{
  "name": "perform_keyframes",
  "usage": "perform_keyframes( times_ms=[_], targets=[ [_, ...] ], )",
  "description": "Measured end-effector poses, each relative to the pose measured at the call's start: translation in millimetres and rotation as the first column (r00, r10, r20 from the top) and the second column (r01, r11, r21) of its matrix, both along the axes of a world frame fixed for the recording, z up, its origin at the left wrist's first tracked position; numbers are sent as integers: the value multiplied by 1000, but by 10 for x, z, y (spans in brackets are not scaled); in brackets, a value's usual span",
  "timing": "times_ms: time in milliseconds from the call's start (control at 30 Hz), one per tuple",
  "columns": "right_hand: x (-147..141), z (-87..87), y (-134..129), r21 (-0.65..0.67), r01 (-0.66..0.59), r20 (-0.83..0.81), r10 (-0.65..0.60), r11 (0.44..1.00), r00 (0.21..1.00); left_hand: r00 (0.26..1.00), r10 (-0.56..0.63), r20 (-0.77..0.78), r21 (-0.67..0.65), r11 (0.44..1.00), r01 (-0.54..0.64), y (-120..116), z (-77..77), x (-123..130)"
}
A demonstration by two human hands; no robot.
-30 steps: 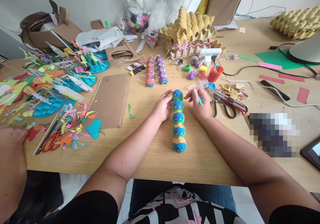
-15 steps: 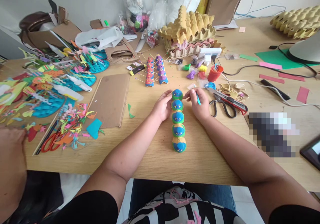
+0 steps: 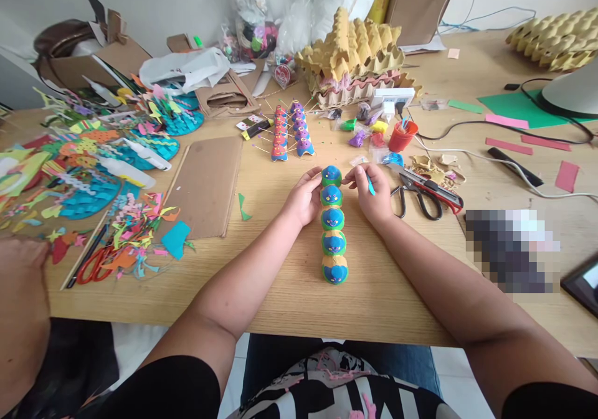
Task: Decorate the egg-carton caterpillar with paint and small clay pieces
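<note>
From my head camera, a wooden desk [image 3: 280,301] runs back to a pale wall [image 3: 177,2], with egg cartons [image 3: 371,42] stacked near it and paper scraps [image 3: 132,235] (quite a heap) on my left. The blue-and-green cup strip [image 3: 332,219] lies before me. My left hand [image 3: 303,198] touches its far end; whether it grips, I cannot tell. My right hand [image 3: 377,193] clasps a small blue stick [image 3: 370,185], slightly nearer the strip than a second ago.

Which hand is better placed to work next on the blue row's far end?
Probably the right hand: it holds a slim blue tool close beside that end of the blue row, while the left hand seems occupied steadying the opposite side.
</note>
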State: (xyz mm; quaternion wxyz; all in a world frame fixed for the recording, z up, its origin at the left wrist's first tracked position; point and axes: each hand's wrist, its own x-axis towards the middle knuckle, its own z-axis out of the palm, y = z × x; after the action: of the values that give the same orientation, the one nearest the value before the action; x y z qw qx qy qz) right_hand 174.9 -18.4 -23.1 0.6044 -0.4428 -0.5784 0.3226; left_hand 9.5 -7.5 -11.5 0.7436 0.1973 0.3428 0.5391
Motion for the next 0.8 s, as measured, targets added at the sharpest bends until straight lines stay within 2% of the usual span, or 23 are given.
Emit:
perform_keyframes(
  times_ms=[500, 800],
  targets=[
    [15, 44, -20, -4, 53, 117, -52, 999, 992, 1000, 12, -19, -5, 1000, -12, 3, -19, -2],
    [11, 50, -1, -33, 48, 83, -45, 998, 996, 1000, 3, -12, 6, 1000, -3, 3, -24, -3]
  ],
)
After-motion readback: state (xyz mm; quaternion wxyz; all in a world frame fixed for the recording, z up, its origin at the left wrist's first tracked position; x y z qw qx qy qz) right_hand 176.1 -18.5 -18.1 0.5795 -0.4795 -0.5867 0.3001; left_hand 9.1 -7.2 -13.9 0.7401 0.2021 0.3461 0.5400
